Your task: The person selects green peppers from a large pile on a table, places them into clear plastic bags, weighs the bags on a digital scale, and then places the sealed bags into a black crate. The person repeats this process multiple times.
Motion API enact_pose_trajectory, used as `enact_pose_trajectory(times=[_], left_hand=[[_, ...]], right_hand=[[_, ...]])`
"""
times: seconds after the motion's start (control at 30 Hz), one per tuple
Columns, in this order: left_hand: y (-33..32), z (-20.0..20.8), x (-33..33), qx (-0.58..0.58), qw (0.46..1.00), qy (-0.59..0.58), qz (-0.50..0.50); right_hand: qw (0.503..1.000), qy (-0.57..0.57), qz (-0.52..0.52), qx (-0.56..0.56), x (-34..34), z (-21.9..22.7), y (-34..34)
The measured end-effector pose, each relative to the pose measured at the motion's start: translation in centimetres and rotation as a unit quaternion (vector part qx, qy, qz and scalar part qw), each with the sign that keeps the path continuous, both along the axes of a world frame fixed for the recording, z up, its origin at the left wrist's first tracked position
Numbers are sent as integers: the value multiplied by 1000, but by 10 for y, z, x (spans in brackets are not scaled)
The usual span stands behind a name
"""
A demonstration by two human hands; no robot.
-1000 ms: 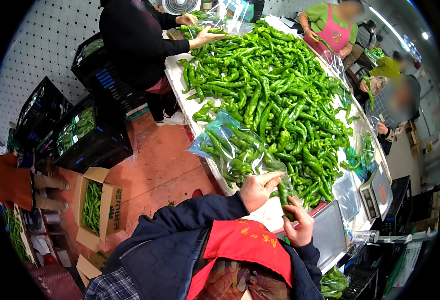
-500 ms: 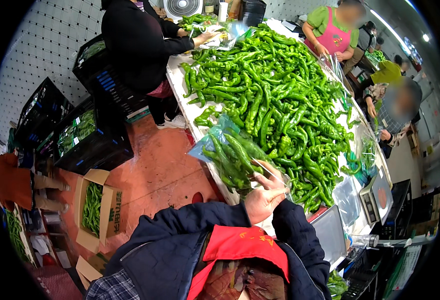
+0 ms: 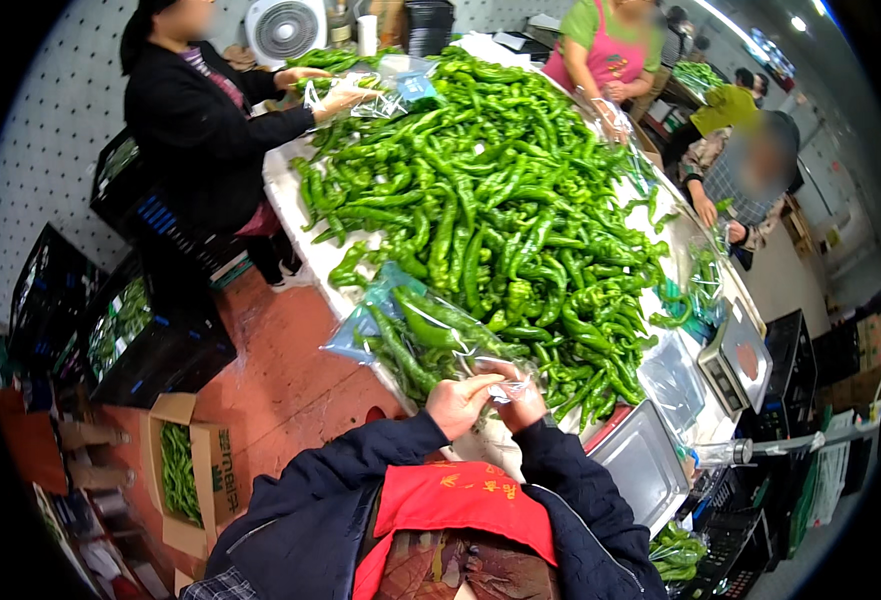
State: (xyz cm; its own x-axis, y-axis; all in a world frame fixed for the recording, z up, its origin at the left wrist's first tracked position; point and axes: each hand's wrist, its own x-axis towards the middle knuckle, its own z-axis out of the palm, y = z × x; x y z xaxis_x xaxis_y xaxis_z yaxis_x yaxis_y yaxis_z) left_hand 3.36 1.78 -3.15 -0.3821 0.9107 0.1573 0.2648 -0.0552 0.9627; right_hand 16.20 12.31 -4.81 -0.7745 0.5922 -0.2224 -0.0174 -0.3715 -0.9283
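Note:
A clear plastic bag [image 3: 422,335] with a blue-tinted end holds several long green peppers and rests at the near edge of the white table. Gathered film at the bag's near end sits between my two hands. My left hand [image 3: 457,407] pinches this film with thumb and forefinger. Right beside it, my right hand [image 3: 521,403] is closed on the same film, its fingers partly behind the crinkled plastic. Just beyond the bag spreads a large heap of loose green peppers [image 3: 520,215].
At right on the table [image 3: 290,190] are a weighing scale [image 3: 735,360], flat clear bags [image 3: 672,375] and a grey tray [image 3: 640,465]. Co-workers stand at the far left and right sides. Black crates [image 3: 160,340] and a cardboard box [image 3: 210,460] of peppers stand on the floor at left.
My fingers have shifted from crossing over the bag's near end to pinching its film side by side. The film there is more bunched. The whole view has shifted.

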Motion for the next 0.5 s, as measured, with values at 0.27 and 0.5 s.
enact_pose_trajectory(times=[0.27,0.5], left_hand=[[37,-28,-6,-82,996,-8,-26],[46,-23,-11,-137,989,-20,-57]], right_hand=[[984,-162,57,52,57,82,35],[762,-200,-127,603,-20,85,144]])
